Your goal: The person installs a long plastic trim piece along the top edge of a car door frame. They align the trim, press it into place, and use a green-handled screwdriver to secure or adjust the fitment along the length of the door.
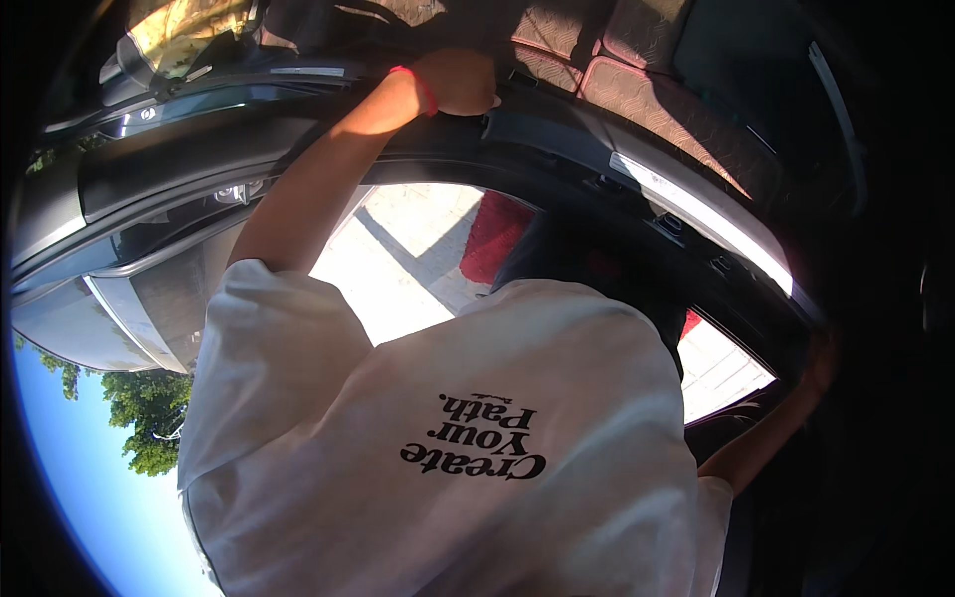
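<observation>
Ahead of you, sunlight stripes the patterned car seats [642,109]. Beneath you, bright paved ground [403,219] carries shadow lines and a red patch [497,234]. At your left, green trees [149,418] meet blue sky [60,478]; darkness fills your right.

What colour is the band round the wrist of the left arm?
The wristband is red; it shows best in the head view, the only one here.

Left grip [462,84] curled, left arm [328,174] extended, right grip [821,362] shadowed
</observation>
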A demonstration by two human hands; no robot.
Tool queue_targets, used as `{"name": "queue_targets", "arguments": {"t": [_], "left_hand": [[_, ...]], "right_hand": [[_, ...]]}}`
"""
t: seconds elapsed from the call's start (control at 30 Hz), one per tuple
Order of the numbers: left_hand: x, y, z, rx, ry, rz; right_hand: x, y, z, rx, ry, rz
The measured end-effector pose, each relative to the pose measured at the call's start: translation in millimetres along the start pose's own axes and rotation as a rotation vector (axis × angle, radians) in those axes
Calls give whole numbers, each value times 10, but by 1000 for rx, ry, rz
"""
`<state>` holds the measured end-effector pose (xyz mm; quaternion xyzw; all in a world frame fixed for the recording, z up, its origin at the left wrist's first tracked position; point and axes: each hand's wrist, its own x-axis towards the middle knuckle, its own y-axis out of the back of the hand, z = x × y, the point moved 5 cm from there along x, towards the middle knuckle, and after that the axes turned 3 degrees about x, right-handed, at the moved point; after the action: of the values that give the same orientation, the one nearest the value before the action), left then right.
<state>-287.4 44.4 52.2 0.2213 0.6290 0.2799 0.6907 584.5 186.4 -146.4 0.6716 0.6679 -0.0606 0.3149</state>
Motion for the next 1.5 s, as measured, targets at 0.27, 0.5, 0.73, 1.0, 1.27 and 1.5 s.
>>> {"name": "queue_targets", "arguments": {"t": [0.27,0.5,0.73,1.0,1.27,1.5], "left_hand": [[-188,-182,-5,-61,7,-27],[-517,-271,74,-36,-29,18],[-654,-542,439,167,54,290],[-572,-683,426,236,-31,386],[-361,47,266,-22,14,261],[203,176,36,-23,-175,272]], "right_hand": [[-515,16,-255,-471,200,9],[-1257,134,-690,344,-111,399],[-1396,-63,-126,-29,-71,254],[-1813,-369,-335,262,-321,459],[-1129,526,-677,-93,9,320],[2,599,-162,455,-231,310]]}}
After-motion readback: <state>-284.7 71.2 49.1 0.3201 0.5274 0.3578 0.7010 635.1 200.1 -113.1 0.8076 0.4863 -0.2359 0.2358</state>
